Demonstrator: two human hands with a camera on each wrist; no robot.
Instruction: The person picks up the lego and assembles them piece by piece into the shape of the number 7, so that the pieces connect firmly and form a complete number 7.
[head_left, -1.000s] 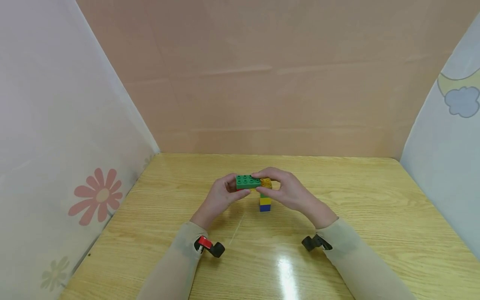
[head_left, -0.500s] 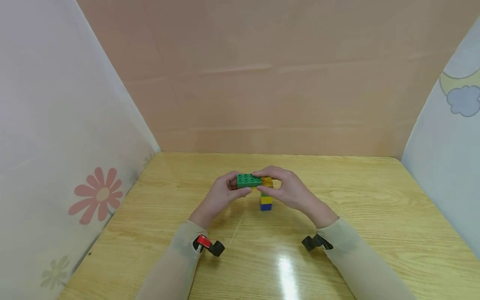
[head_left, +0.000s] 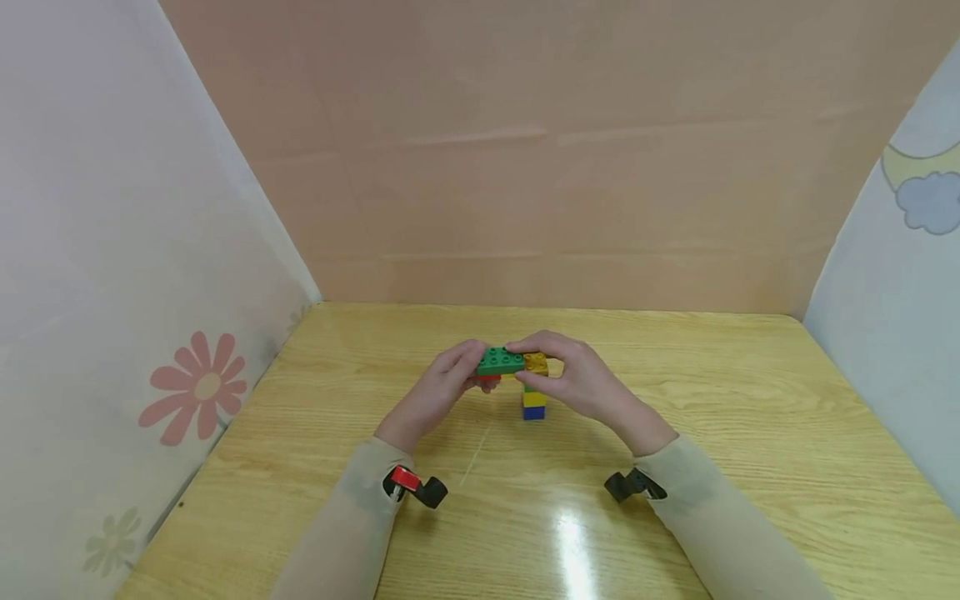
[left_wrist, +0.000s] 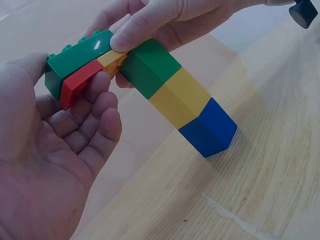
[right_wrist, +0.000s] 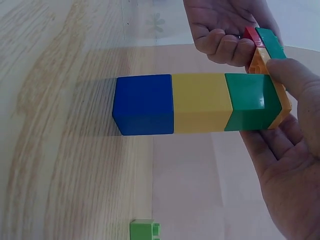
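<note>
A tower of toy building bricks stands on the table: a blue brick [left_wrist: 210, 129] at the bottom, then a yellow brick [left_wrist: 180, 97] and a green block [left_wrist: 152, 66]. An orange brick [head_left: 536, 362] lies across its top and reaches left. Over that overhang sits a long green brick [head_left: 499, 361], with a red brick [left_wrist: 80, 81] under its left end. My left hand [head_left: 441, 382] pinches this left end, thumb on the green brick and fingers curled under the red one. My right hand [head_left: 576, 377] pinches the long green brick and orange brick where they meet, thumb in front.
A light green brick [right_wrist: 143, 230] shows at the bottom of the right wrist view. The wooden table [head_left: 720, 400] runs back to a tan wall [head_left: 555, 167]. White side panels [head_left: 75, 250] flank it.
My left thumb has moved from the front side of the long green brick up onto its top, and the red brick shows underneath. The right hand has kept its grip.
</note>
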